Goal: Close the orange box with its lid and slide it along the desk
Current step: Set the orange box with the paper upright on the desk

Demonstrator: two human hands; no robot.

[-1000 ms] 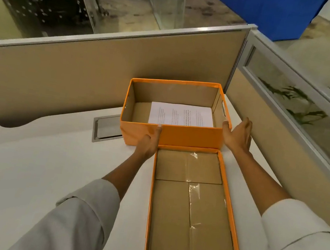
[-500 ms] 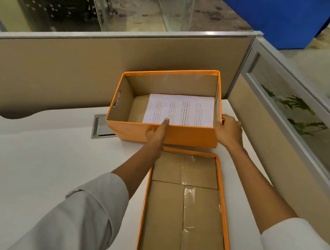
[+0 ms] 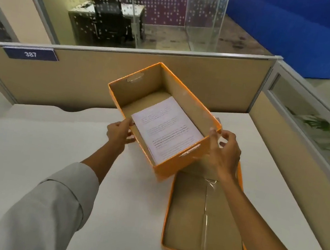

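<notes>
The orange box (image 3: 177, 164) is open, brown inside, turned at an angle and lifted over the white desk (image 3: 40, 145). A stack of printed white paper (image 3: 165, 133) lies on its floor. My left hand (image 3: 118, 132) grips the box's left long wall. My right hand (image 3: 222, 152) holds its right near corner, fingers curled over the rim. The orange lid (image 3: 205, 221) lies upside down on the desk, below and right of the box, brown inside showing; my right forearm crosses over it.
Beige cubicle partitions (image 3: 85, 84) close the desk at the back and right, with a glass panel (image 3: 312, 128) in the right one. A blue tag reading 387 (image 3: 30, 54) hangs on the back partition.
The box came up off the desk and turned so a short end points toward me. Both hands shifted their grip with it, and my view swung left.
</notes>
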